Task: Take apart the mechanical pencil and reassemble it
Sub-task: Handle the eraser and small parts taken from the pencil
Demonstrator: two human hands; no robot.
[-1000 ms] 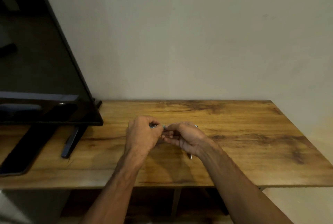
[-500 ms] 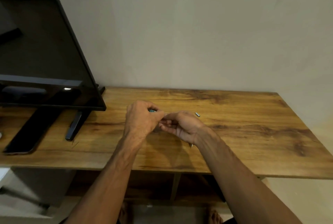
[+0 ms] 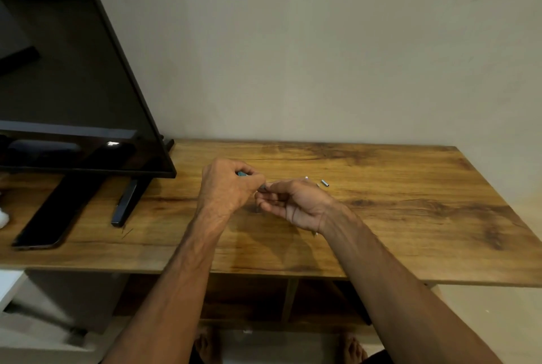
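Note:
My left hand (image 3: pixel 225 187) is closed around the teal pencil barrel (image 3: pixel 241 174), of which only a short bit shows between thumb and forefinger. My right hand (image 3: pixel 296 205) pinches a small grey part (image 3: pixel 263 187) at the barrel's end, fingertip to fingertip with the left. A small metal cap (image 3: pixel 324 183) lies on the wooden table (image 3: pixel 410 217) just right of my right hand. A thin metal tip (image 3: pixel 316 234) pokes out under my right wrist. Most of the pencil is hidden by my fingers.
A black TV (image 3: pixel 73 85) stands at the left on two dark feet (image 3: pixel 124 205), its lower edge close to my left hand. A white object (image 3: pixel 3 217) shows at the far left edge. Shelves sit below the table.
The view tilted, so hands and table sit higher in frame. The metal cap on the table came into sight beside my right hand. Both hands keep their grip on the pencil.

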